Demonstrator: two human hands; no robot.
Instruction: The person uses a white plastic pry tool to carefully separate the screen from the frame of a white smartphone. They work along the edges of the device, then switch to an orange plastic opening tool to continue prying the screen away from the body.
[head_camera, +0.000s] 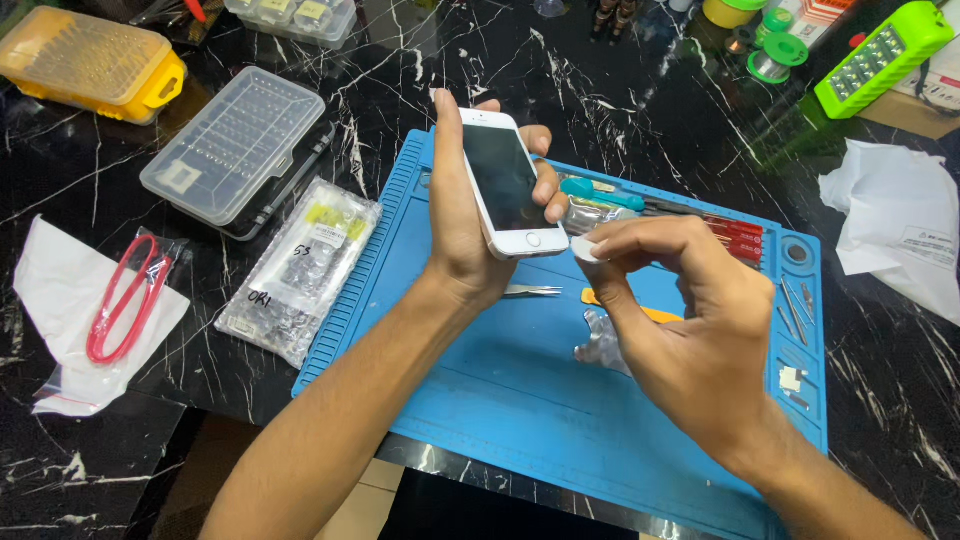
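Your left hand (462, 225) holds a white smartphone (508, 183) upright over the blue repair mat (500, 390), with the dark screen facing you. Your right hand (680, 330) pinches a small white pad (586, 248) just beside the phone's lower corner. Tweezers (532, 291) lie on the mat near your left wrist. A clear plastic case (236, 145) stands left of the mat.

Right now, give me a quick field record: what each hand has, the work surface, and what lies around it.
left hand: holds white smartphone upright, dark screen facing camera
right hand: pinches small white pad at the phone's lower corner
surface: blue repair mat on black marble table
on mat: tweezers, teal-handled tool
left of mat: clear plastic case, yellow case, red cable in bag
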